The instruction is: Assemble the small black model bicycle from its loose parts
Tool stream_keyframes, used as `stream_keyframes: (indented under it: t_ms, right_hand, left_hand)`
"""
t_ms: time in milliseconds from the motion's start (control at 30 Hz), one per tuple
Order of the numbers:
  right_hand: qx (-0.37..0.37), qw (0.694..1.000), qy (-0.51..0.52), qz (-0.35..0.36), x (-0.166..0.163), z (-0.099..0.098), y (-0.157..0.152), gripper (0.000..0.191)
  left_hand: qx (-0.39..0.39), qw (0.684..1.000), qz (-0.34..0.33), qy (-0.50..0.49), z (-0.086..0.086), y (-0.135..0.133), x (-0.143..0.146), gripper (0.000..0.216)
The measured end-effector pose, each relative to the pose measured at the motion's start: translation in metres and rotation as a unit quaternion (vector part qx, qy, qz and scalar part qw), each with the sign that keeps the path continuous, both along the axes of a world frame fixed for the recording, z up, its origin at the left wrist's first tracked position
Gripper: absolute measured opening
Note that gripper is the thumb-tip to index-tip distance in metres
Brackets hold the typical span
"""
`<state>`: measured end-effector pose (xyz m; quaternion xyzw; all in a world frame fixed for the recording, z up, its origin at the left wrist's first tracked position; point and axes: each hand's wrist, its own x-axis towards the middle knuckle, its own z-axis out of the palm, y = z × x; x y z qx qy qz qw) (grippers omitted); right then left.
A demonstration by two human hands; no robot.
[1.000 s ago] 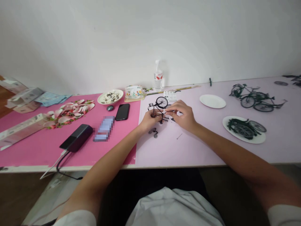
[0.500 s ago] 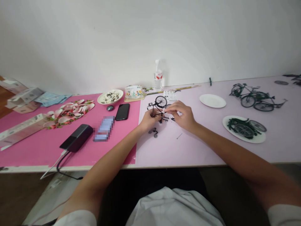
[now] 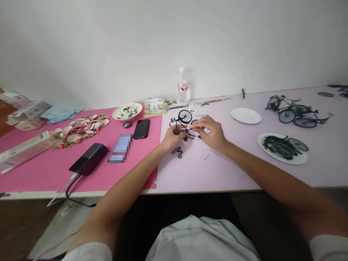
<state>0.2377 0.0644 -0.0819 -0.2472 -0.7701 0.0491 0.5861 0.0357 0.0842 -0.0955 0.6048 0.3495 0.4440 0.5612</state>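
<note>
My left hand (image 3: 172, 139) grips a small black model bicycle (image 3: 179, 127) by its frame, one spoked wheel (image 3: 185, 116) pointing up and away from me. My right hand (image 3: 210, 133) is closed in a pinch at the right side of the frame; whatever lies between its fingertips is too small to make out. Loose black bicycle parts (image 3: 178, 152) lie on the table below my left hand. A thin pin-like piece (image 3: 207, 157) rests nearer to me. Behind my right hand, a printed sheet (image 3: 196, 110) lies flat, and another wheel (image 3: 194, 122) is partly hidden.
Right of my hands are a white plate (image 3: 246, 116), a plate with green bicycle parts (image 3: 303, 158) and several model bicycles (image 3: 296, 112). A water bottle (image 3: 182, 88) stands by the wall. Leftward are a bowl (image 3: 116, 116), a phone (image 3: 141, 129) and a black power bank (image 3: 89, 159).
The model bicycle has shifted very slightly left and away from me in my left hand. My right fingertips stay at the frame, with a dark bit now showing by them.
</note>
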Motion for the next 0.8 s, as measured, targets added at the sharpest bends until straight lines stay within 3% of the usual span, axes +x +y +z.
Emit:
stream_keyframes:
  t_ms: [333, 500, 800]
  right_hand:
    - [0.008, 1.0, 0.004, -0.018, -0.002, 0.001, -0.002, 0.011]
    - [0.026, 0.996, 0.049, -0.072, 0.0, 0.008, -0.008, 0.013]
    - [0.008, 0.989, 0.083, -0.126, 0.021, 0.014, 0.007, 0.004]
  left_hand:
    - [0.01, 1.0, 0.01, 0.013, 0.001, -0.001, 0.0, 0.035]
    - [0.014, 0.998, 0.039, 0.036, -0.002, 0.0, 0.002, 0.033]
    - [0.141, 0.973, 0.105, 0.152, -0.008, 0.002, -0.001, 0.025]
